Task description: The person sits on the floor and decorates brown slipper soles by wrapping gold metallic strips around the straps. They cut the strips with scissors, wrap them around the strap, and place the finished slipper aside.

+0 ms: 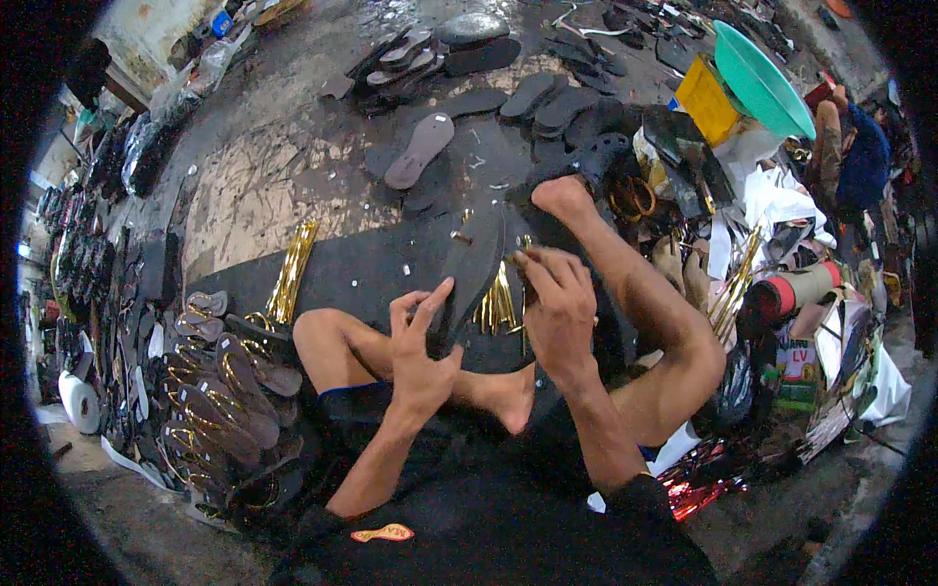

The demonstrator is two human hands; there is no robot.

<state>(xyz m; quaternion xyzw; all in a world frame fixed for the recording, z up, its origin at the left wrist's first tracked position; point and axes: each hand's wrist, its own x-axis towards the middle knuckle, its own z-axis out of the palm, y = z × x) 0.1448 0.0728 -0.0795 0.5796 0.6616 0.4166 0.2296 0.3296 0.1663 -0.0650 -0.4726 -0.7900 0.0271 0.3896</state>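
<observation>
1. The left hand (422, 344) grips the near edge of a dark sandal sole (471, 269), propping it upright between the knees.
2. The right hand (559, 305) pinches a gold strap (515, 260) against the sole's right side, fingers closed.
3. Around: finished sandals (230, 391) stacked left, loose soles (422, 148) far on the cracked floor (264, 186).

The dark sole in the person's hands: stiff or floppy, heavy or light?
The sole is thin and flat, so probably light and somewhat bendy. The left hand props it by fingertips alone, suggesting little weight. The right hand works at its edge; it seems to keep its shape.
</observation>
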